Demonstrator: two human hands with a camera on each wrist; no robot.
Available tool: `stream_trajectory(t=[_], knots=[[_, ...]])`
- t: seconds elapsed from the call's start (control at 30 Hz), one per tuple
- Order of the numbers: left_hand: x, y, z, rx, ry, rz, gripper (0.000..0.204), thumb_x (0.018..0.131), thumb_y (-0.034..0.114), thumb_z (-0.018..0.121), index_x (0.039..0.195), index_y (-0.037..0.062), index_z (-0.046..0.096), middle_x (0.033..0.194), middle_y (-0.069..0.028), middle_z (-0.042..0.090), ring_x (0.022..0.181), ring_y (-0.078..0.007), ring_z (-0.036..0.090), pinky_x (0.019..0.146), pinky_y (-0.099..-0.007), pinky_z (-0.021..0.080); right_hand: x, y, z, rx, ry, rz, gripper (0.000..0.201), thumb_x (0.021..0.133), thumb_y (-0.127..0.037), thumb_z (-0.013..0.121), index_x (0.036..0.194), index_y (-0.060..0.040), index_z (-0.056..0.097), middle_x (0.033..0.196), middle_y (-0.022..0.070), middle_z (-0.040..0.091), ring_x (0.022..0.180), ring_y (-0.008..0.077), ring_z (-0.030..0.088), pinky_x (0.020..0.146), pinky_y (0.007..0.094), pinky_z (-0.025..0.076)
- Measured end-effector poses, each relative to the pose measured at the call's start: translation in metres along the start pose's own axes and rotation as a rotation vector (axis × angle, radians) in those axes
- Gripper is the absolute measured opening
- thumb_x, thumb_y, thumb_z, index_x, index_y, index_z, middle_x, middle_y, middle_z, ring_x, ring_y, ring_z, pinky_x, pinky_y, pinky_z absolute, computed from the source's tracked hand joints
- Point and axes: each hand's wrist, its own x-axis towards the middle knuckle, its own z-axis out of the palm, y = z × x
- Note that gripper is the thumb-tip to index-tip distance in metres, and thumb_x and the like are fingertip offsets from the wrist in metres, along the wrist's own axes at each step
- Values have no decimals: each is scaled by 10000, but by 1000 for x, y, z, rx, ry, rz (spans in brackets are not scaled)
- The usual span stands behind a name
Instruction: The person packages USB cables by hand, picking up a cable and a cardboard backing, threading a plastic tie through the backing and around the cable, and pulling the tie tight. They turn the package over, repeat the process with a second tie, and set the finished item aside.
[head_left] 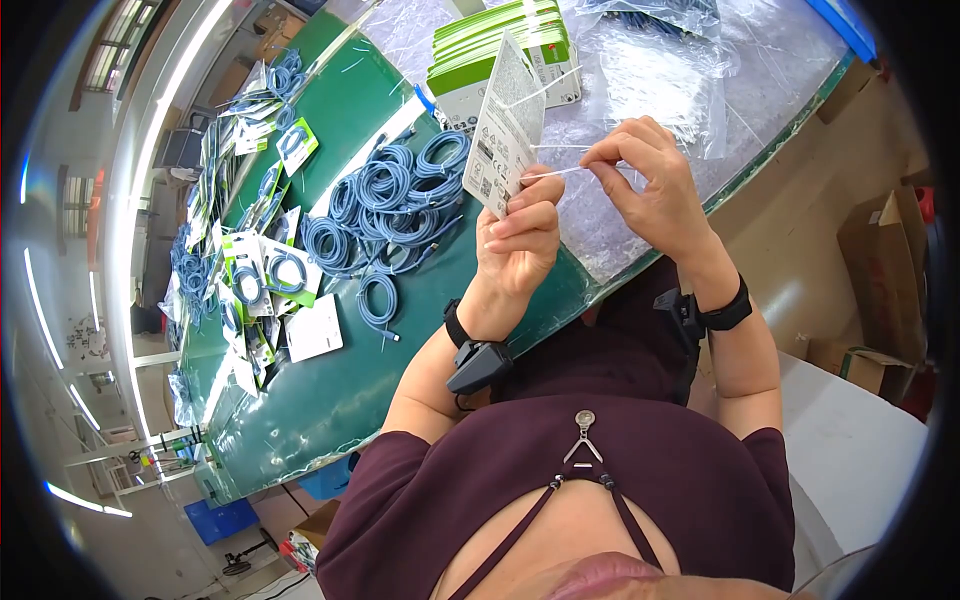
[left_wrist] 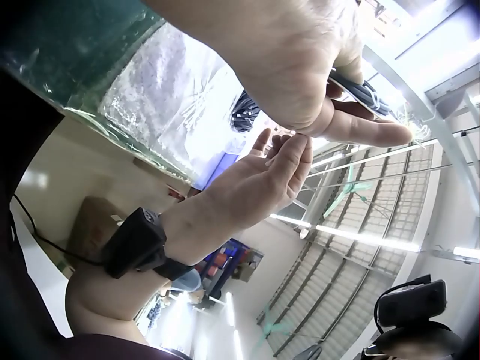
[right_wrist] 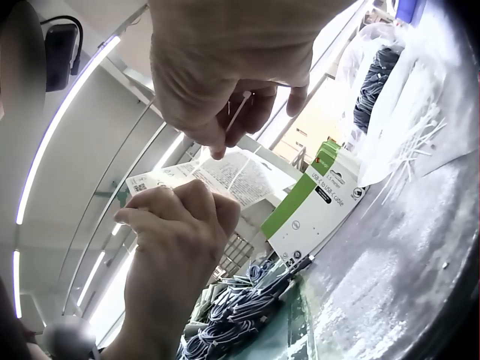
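Note:
My left hand (head_left: 522,240) holds a printed white packaging card (head_left: 507,118) upright, thumb and fingers gripping its lower edge. In the left wrist view, part of a blue-grey cable (left_wrist: 366,91) shows beside the left fingers. To the right of the card, my right hand (head_left: 655,185) pinches a thin white cable tie (head_left: 562,171) between thumb and forefinger. That tie runs across to the card near the left fingertips. Another white strip stands out from the card's face above it. In the right wrist view a tie's small head (right_wrist: 246,94) shows beneath the right fingers.
Coiled blue-grey cables (head_left: 375,205) lie on the green table (head_left: 350,400) left of the hands. Farther left are carded cables (head_left: 265,275) in a heap. Behind stands a stack of green-and-white cards (head_left: 500,50). Loose white ties (head_left: 665,95) lie on plastic at the right.

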Motion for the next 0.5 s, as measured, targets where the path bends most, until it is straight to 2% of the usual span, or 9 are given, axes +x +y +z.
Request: stream_trajectory(t=[0.5], knots=[[-2, 2, -1, 55, 12, 21, 139, 984, 77, 416, 991, -61, 400, 826, -119, 439, 636, -186, 535, 423, -209, 514, -2, -2, 1, -19, -22, 17, 86, 757, -3, 698, 809, -65, 667, 771, 34, 609, 778, 215, 565, 794, 328, 425]])
